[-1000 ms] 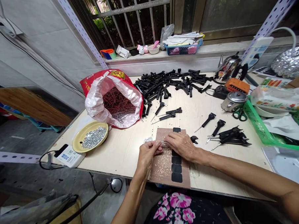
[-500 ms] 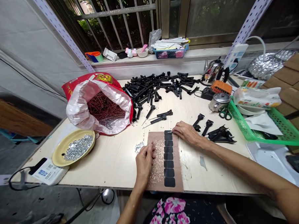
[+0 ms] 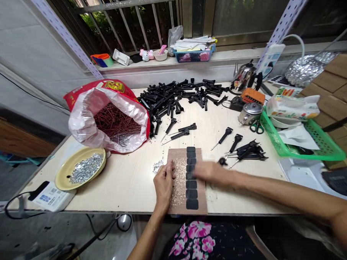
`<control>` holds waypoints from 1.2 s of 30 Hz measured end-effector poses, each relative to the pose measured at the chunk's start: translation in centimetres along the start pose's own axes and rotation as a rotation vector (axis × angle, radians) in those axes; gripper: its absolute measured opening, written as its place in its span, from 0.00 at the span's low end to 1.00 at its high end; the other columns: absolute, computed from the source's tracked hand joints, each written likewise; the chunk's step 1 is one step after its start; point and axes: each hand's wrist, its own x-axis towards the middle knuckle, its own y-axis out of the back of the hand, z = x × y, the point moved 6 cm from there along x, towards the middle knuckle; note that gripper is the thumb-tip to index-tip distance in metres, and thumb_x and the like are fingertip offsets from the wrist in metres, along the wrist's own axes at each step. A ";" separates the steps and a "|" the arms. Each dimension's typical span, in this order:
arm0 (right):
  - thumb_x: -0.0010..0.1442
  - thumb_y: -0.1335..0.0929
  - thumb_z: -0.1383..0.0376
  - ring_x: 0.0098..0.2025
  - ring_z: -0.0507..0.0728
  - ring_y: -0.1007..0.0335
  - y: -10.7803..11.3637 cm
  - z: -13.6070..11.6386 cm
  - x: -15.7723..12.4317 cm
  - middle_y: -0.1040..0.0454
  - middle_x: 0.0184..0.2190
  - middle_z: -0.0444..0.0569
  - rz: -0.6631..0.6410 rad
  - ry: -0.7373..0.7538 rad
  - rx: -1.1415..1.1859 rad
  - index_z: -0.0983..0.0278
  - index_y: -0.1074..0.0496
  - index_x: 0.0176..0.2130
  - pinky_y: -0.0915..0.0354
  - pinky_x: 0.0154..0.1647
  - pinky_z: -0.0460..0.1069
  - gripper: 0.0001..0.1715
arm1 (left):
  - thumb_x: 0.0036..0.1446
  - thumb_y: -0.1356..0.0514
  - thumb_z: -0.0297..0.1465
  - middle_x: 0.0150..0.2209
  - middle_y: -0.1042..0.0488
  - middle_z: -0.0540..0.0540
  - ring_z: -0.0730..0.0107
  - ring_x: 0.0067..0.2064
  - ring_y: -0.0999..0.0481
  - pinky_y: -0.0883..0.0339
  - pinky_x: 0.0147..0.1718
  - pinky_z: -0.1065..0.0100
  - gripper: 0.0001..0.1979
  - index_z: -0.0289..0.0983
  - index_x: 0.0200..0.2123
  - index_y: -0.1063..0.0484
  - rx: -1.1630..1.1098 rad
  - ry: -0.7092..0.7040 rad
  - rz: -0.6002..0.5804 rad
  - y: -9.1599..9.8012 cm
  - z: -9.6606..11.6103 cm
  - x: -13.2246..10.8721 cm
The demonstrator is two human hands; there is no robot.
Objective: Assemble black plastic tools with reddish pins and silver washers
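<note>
On the table lies a brown sheet [image 3: 202,205] with pale speckles and a column of black rounded-square pads [image 3: 191,194]. At the sheet's left edge, my left hand [image 3: 164,180] has its thumb and fingers pressed together; whatever they may hold is hidden. A small pile of shiny metal bits [image 3: 158,166] lies just beyond it. My right hand [image 3: 211,172] is over the middle of the pad column, its fingers smeared by motion. Black-handled parts with thin metal shafts [image 3: 246,150] lie to the right of the sheet, past my right forearm.
A red sack [image 3: 146,131] of reddish metal rods stands at left, with a yellow dish [image 3: 59,177] of metal bits before it. Black plastic parts [image 3: 163,99] heap at the back. A kettle [image 3: 246,77], scissors [image 3: 256,127] and a green basket [image 3: 307,155] stand right.
My right hand has come down from the top pad toward the middle of the column. My left hand stays at the sheet's left edge. The whole view has shifted slightly.
</note>
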 end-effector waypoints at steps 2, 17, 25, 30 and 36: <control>0.68 0.46 0.66 0.33 0.51 0.37 0.0 -0.7 -0.1 0.32 0.31 0.46 -0.016 0.015 -0.006 0.64 0.31 0.38 0.33 0.32 0.48 0.18 | 0.55 0.45 0.47 0.22 0.32 0.51 0.77 0.18 0.39 0.43 0.16 0.74 0.21 0.36 0.36 0.24 0.007 -0.017 0.000 -0.1 0.0 0.0; 0.65 0.38 0.63 0.33 0.53 0.38 4.9 2.2 -2.3 0.30 0.29 0.46 -0.113 -0.179 -0.139 0.62 0.27 0.33 0.45 0.31 0.48 0.13 | 0.57 0.47 0.47 0.23 0.35 0.52 0.77 0.18 0.39 0.42 0.15 0.75 0.21 0.36 0.34 0.26 -0.005 0.011 -0.021 -0.1 0.0 0.0; 0.66 0.40 0.60 0.37 0.55 0.39 5.1 6.3 6.6 0.27 0.35 0.48 0.015 -0.175 -0.289 0.63 0.27 0.38 0.48 0.34 0.49 0.16 | 0.58 0.47 0.44 0.27 0.31 0.50 0.76 0.19 0.37 0.39 0.18 0.73 0.20 0.37 0.44 0.27 -0.027 -0.008 0.011 1.0 -0.1 0.1; 0.65 0.39 0.64 0.39 0.56 0.42 -2.9 7.7 14.1 0.29 0.35 0.49 -0.120 -0.062 -0.349 0.63 0.28 0.35 0.50 0.37 0.50 0.13 | 0.59 0.47 0.39 0.39 0.26 0.44 0.66 0.38 0.27 0.34 0.38 0.66 0.14 0.38 0.40 0.25 0.262 -0.182 0.204 6.3 0.3 1.9; 0.65 0.41 0.69 0.37 0.56 0.42 -4.4 8.7 15.4 0.31 0.36 0.52 -0.132 -0.049 -0.367 0.67 0.31 0.35 0.48 0.38 0.51 0.12 | 0.60 0.48 0.35 0.36 0.27 0.44 0.63 0.37 0.27 0.35 0.38 0.63 0.13 0.38 0.40 0.25 0.524 -0.246 0.073 8.5 -1.5 3.0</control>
